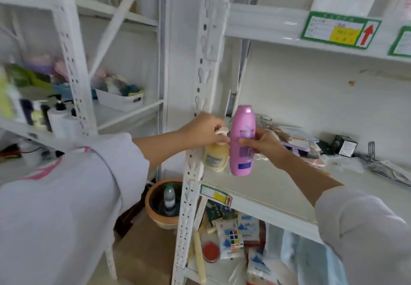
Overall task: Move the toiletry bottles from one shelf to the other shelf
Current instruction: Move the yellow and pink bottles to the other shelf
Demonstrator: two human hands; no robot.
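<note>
My right hand grips a tall pink bottle upright, just above the left end of the right shelf. My left hand holds the white pump head of a yellow pump bottle, which hangs beside the pink bottle at the shelf's front left corner. Whether either bottle touches the shelf board I cannot tell. Several more toiletry bottles, white with black pumps, stand on the left shelf, blurred.
A white perforated upright post stands between the two shelves, right behind my left hand. On the right shelf lie a glass jar, a purple tray and a black box. An orange bucket stands on the floor below.
</note>
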